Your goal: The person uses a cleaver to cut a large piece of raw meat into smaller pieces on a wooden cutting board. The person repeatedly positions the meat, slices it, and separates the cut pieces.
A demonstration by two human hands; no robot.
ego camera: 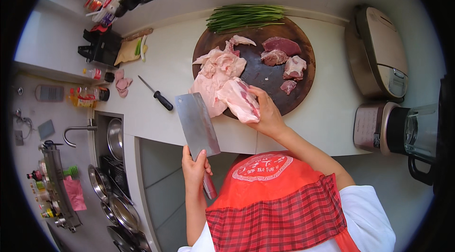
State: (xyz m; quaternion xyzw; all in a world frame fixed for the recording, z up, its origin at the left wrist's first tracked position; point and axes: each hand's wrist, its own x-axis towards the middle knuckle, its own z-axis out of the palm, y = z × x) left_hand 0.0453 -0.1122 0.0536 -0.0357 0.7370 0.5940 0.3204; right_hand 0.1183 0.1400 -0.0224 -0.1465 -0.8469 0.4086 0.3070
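Observation:
My left hand (195, 168) is closed around the handle of a cleaver (197, 124), whose broad blade points up and away, beside the near left edge of a round wooden chopping board (305, 92). My right hand (268, 113) grips a chunk of raw meat with pale fat (236, 101) at the board's near edge. Under and behind that chunk spreads a heap of pale raw skin and fat (218, 70). Several smaller cuts of red meat (280, 45) lie on the right half of the board. A bundle of long green stalks (247, 17) rests across its far edge.
Left of the board lies a black-handled sharpening steel or thin knife (156, 93). Farther left are pink meat pieces (123, 83), a black holder (101, 45) and bottles (93, 96) near the sink. A rice cooker (382, 53) and a blender (387, 127) stand at the right.

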